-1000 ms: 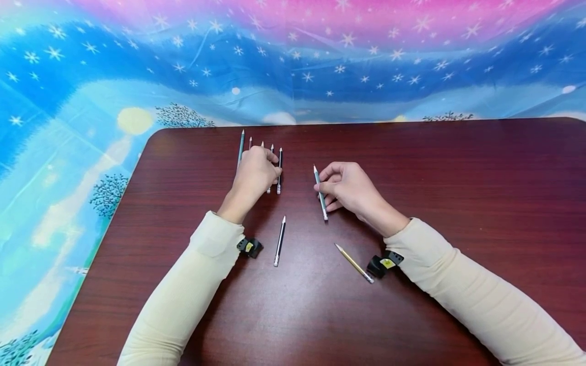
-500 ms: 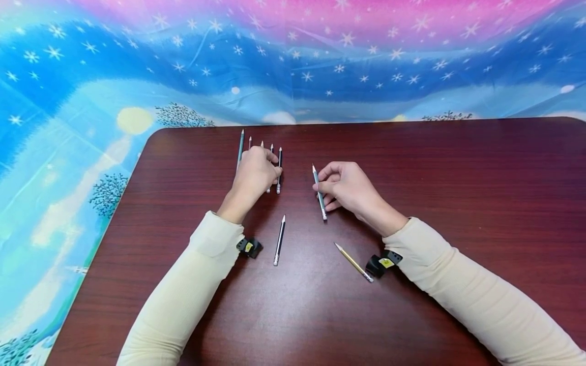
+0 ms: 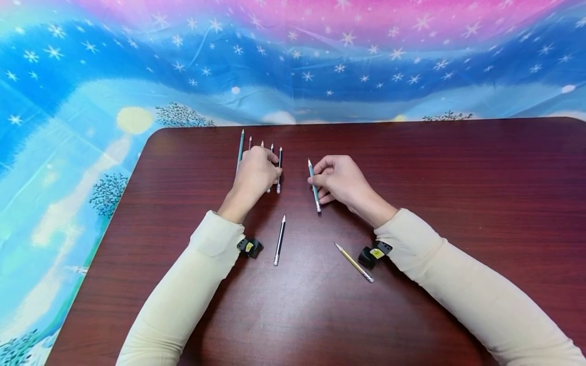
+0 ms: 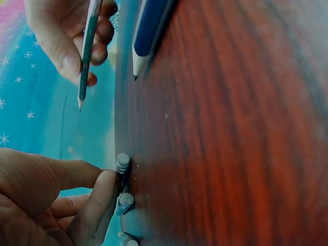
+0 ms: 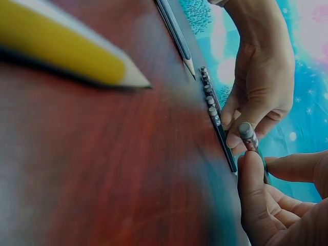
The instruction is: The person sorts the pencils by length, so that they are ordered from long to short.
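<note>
My left hand point(image 3: 255, 170) reaches over a row of several pencils near the far table edge. Its thumb and forefinger pinch the black pencil point(image 3: 280, 157) at the row's right end, which lies on the table. A teal pencil point(image 3: 240, 145) marks the left end; the hand hides parts of those between. To the right, my right hand point(image 3: 342, 178) pinches a green pencil point(image 3: 316, 195) between thumb and fingers, point away from me and eraser towards me. In the left wrist view this green pencil point(image 4: 88, 46) shows its sharpened tip.
A black pencil point(image 3: 280, 240) lies alone on the dark red-brown table point(image 3: 435, 168), nearer to me. Right of it a yellow pencil point(image 3: 353, 262) lies slanted, close to the right wrist camera point(image 3: 373, 253). A patterned cloth point(image 3: 320, 66) hangs behind the table.
My right hand has moved slightly left and away from me with the green pencil, closer to the row. The left hand and the pencils on the table stay as they were.
</note>
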A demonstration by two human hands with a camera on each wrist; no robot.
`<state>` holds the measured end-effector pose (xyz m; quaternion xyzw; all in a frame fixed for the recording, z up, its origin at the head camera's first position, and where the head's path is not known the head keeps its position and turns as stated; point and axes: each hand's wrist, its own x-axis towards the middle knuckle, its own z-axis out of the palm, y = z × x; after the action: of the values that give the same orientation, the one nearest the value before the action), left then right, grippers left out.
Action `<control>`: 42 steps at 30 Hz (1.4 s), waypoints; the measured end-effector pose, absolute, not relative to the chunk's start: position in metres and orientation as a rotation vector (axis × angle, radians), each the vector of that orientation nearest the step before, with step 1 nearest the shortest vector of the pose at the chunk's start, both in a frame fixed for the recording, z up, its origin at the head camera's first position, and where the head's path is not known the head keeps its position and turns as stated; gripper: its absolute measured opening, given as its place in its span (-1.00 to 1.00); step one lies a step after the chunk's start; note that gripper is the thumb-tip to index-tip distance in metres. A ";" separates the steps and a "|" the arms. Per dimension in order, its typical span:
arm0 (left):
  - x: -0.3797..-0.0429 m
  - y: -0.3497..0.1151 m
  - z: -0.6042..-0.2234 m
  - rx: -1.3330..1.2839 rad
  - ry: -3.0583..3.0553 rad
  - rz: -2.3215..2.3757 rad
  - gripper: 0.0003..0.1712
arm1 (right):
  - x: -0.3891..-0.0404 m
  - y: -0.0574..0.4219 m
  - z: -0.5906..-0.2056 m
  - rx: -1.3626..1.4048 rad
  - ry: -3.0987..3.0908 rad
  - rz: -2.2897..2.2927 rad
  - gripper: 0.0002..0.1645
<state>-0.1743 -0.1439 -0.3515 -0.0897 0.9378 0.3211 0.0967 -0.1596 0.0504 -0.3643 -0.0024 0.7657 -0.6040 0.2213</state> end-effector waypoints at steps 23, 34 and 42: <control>-0.177 -0.143 -0.352 -0.274 2.752 0.920 -0.78 | -0.201 -0.008 -0.369 0.109 2.320 -1.539 -0.90; -0.178 -0.145 -0.353 -0.275 2.760 0.922 -0.80 | -0.202 -0.014 -0.368 0.129 2.368 -1.458 -0.86; -0.177 -0.145 -0.354 -0.231 2.792 0.921 -0.80 | -0.201 -0.011 -0.369 0.113 2.325 -1.518 -0.86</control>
<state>-0.1774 -0.1455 -0.3544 -0.0781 0.9424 0.3108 0.0959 -0.2014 -0.0113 -0.3691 0.0399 0.8228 -0.5374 0.1804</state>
